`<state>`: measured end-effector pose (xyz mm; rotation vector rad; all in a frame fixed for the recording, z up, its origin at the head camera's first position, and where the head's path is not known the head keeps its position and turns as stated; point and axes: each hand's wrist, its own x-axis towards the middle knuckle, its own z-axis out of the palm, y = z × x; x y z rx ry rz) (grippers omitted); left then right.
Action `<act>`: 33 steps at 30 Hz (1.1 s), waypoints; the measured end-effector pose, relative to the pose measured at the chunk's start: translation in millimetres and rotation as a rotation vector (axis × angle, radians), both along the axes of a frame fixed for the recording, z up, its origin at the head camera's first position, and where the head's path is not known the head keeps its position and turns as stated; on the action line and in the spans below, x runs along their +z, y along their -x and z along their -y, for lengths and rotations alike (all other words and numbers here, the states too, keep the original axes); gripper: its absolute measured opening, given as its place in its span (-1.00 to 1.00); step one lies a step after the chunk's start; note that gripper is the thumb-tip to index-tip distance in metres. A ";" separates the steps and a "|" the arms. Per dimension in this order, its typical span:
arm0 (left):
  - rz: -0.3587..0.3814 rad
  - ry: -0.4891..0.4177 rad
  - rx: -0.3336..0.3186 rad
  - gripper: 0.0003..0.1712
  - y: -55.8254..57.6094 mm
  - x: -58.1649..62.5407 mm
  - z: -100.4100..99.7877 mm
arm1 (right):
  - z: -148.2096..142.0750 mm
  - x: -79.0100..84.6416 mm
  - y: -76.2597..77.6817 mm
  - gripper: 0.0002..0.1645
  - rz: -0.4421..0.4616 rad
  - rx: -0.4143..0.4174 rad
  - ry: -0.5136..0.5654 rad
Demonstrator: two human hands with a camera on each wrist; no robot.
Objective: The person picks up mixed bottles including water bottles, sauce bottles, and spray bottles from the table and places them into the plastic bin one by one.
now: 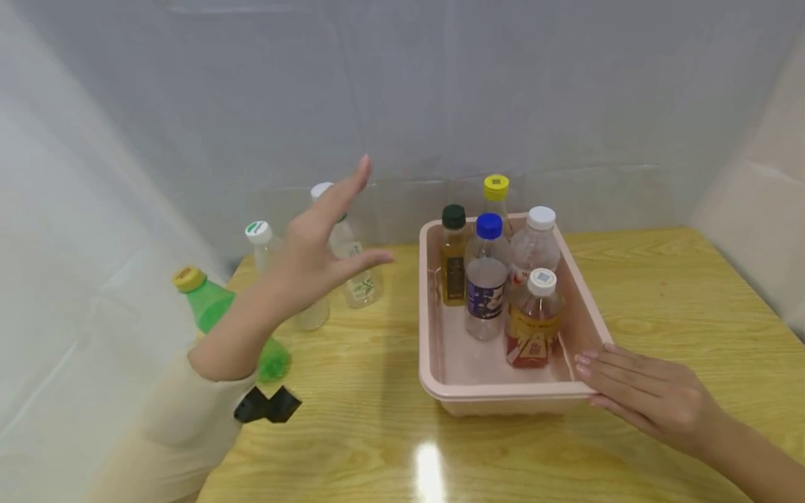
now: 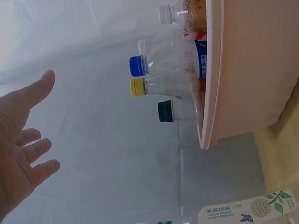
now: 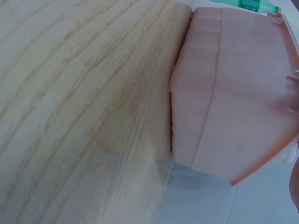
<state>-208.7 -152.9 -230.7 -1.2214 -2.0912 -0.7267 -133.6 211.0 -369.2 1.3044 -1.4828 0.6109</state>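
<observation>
My left hand (image 1: pixel 311 248) is raised above the left part of the table, thumb and fingers spread apart, holding nothing. Behind and below it stand two clear bottles with white caps, a left one (image 1: pixel 259 234) partly hidden by the hand and a right one (image 1: pixel 361 279) with a leaf label. A green bottle with a yellow cap (image 1: pixel 210 300) leans behind my left forearm. On the near right corner of a pink plastic bin (image 1: pixel 428 314), my right hand (image 1: pixel 657 395) rests with fairly straight fingers. Several capped bottles stand inside, including a blue-capped bottle (image 1: pixel 486 286) and an amber-labelled bottle (image 1: pixel 533 335).
The bin stands on a wood-grain table (image 1: pixel 660 293). Pale sheeting (image 1: pixel 402 91) hangs behind the table and at both sides. Also in the bin are a dark-capped bottle (image 1: pixel 453 258), a yellow-capped bottle (image 1: pixel 496 192) and a clear white-capped bottle (image 1: pixel 537 244).
</observation>
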 end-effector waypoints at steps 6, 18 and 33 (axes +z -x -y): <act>0.004 0.013 0.078 0.14 -3.4 1.1 15.8 | 0.4 -0.9 0.5 -0.69 0.008 0.003 0.008; -0.048 -0.113 0.071 -0.03 -6.3 -1.7 41.0 | 0.2 -0.4 1.3 -0.71 -0.014 0.019 0.008; -0.084 -0.133 0.234 0.05 -16.3 -7.1 73.6 | -1.0 -2.7 2.7 -0.72 -0.041 0.016 0.012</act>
